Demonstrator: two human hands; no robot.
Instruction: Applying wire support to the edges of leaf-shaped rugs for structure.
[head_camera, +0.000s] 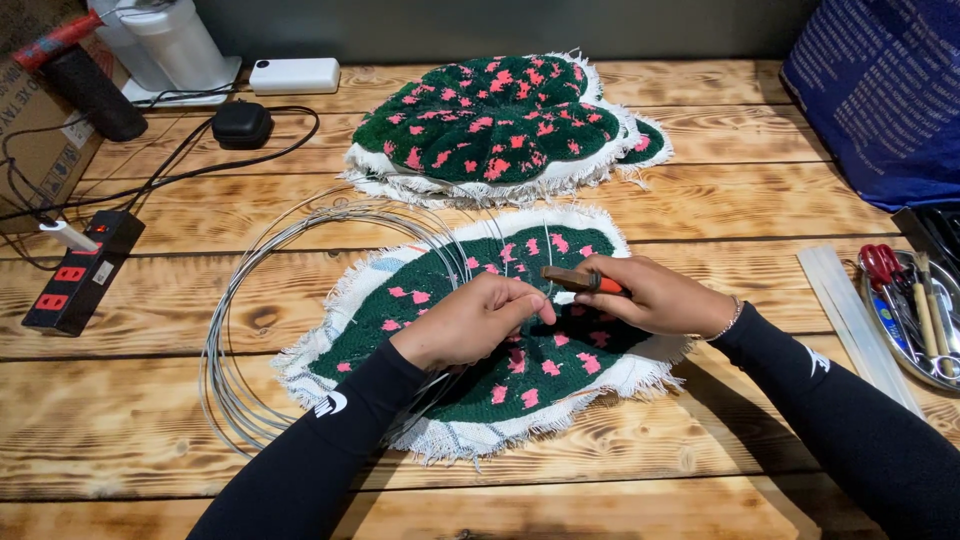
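- A leaf-shaped tufted rug piece, dark green with pink flecks and a frayed white cloth border, is laid flat on the wooden plank surface, near its front middle.
- The left hand is rested on the middle of this rug piece with its fingers curled closed; a thin wire seems to be pinched at the fingertips, though this cannot be told for certain.
- The right hand is closed around a pair of pliers with orange handles, whose dark jaws are pointed left toward the left fingertips, just beside them.
- A loose coil of thin grey steel wire is spread on the surface, partly under the rug piece's left edge and the left forearm.
- A stack of similar green and pink tufted pieces is set behind, well apart from the hands.
- A black power strip with red switches is placed at the left edge, with black cables running to the back.
- A small metal tray of tools, red-handled scissors among them, is seen at the right edge, beside a pale flat strip.
- A blue fabric bag is stood at the back right corner.
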